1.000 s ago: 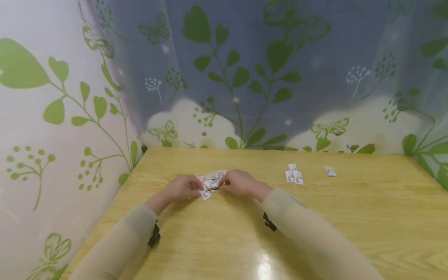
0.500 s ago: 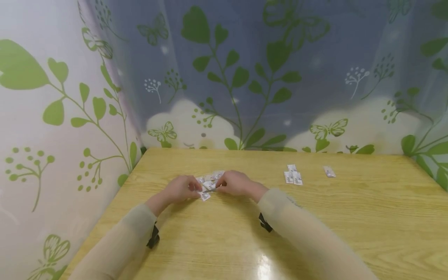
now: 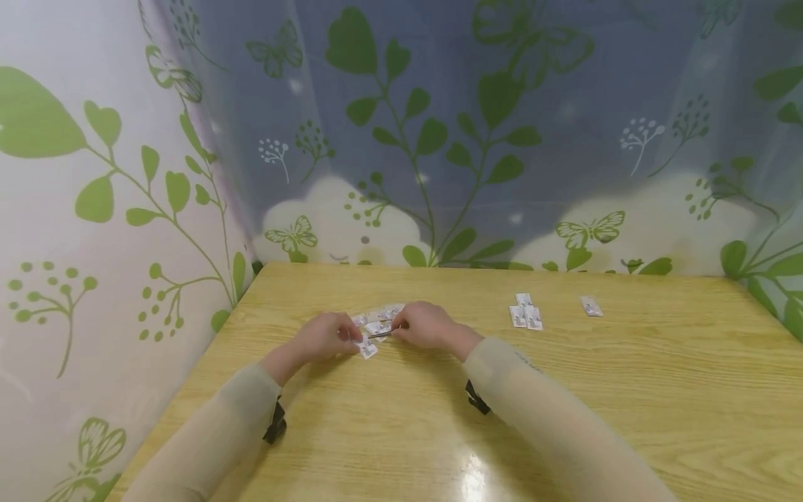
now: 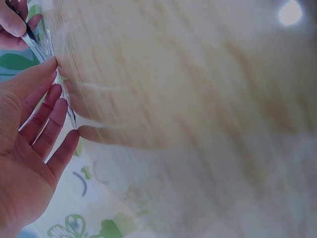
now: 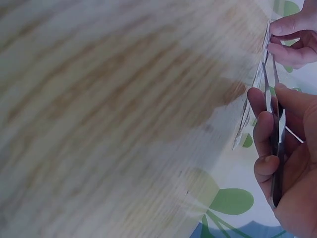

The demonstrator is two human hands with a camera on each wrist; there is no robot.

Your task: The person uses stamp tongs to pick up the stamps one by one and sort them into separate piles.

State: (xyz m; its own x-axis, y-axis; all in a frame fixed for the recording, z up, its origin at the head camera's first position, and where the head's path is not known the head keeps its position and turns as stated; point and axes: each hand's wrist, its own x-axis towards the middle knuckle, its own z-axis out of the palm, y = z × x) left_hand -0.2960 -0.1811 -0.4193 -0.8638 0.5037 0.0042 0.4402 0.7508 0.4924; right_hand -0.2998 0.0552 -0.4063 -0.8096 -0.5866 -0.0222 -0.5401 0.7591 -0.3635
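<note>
Several small white printed packets (image 3: 377, 328) lie together on the wooden table (image 3: 351, 432), left of its middle. My left hand (image 3: 326, 336) pinches the edge of a near packet (image 3: 367, 351) between thumb and index finger. In the left wrist view my other left fingers (image 4: 52, 131) are spread, their tips close to the tabletop. My right hand (image 3: 429, 325) grips metal tweezers (image 5: 275, 148), thumb on one side and fingers on the other. The tweezers' tips point at the packet by my left fingertips; whether they touch it is hard to tell.
To the right on the table, three white packets (image 3: 525, 314) lie close together. One more packet (image 3: 591, 306) lies apart, further right. A curtain (image 3: 439, 174) patterned with leaves and butterflies hangs behind the table's far edge, and another patterned sheet (image 3: 94, 279) hangs along the left.
The tweezers in my right hand shift slightly left and down, then back right and up a little. My left hand stays almost still, and the packets on the right keep their places.
</note>
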